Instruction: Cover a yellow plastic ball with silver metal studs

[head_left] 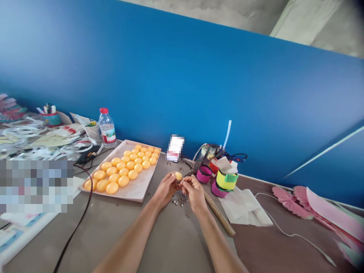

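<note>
Between the fingertips of my left hand is a small yellow-orange ball, like a table tennis ball. My right hand is pinched close against its lower right side, and the fingers hold a tiny shiny piece too small to name. Below both hands lies a loose pile of small metal pieces on the table. To the left, a shallow white box holds rows of similar orange balls, with bare cardboard along its right side.
A water bottle stands behind the box. Pink-and-black and yellow-and-purple containers stand right of my hands, near thin sticks and white paper. A dark cable crosses the left. A blue partition rises behind.
</note>
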{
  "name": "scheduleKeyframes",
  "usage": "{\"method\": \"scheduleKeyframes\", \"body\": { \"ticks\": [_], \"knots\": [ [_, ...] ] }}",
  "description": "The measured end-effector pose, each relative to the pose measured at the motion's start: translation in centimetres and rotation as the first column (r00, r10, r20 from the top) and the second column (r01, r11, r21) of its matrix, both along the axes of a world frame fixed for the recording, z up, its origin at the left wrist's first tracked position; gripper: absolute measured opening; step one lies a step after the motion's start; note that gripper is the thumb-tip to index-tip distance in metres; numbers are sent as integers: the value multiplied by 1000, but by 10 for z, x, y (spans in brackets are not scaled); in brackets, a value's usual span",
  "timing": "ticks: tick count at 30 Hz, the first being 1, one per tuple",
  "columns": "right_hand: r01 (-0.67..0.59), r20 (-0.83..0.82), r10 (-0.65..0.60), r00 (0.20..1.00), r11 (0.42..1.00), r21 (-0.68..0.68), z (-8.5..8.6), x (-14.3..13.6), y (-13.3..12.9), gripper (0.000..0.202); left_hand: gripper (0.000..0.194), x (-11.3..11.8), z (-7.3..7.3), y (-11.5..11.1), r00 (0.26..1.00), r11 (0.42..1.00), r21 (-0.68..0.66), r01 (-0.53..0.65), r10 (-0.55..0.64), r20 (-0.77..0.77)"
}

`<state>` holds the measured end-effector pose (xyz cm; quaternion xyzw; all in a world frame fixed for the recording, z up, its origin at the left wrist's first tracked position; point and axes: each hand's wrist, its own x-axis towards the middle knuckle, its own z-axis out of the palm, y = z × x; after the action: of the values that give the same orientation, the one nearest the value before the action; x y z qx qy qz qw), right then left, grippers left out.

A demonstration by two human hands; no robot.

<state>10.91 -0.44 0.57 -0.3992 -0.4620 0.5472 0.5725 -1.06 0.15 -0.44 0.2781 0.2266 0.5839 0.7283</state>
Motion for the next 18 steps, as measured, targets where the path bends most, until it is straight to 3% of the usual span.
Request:
{"method": "scheduleKeyframes", "body": {
  "ticks": [6,18],
  "knots": [
    [54,167,-53,985,999,-5,7,-1,-3,12,29,1,-1,-1,999,1000,10,-8,8,-46],
    [28,224,-29,974,1000,5,4,0,-3,13,30,2,0,-2,998,999,28,-17,19,-65]
  ]
}}
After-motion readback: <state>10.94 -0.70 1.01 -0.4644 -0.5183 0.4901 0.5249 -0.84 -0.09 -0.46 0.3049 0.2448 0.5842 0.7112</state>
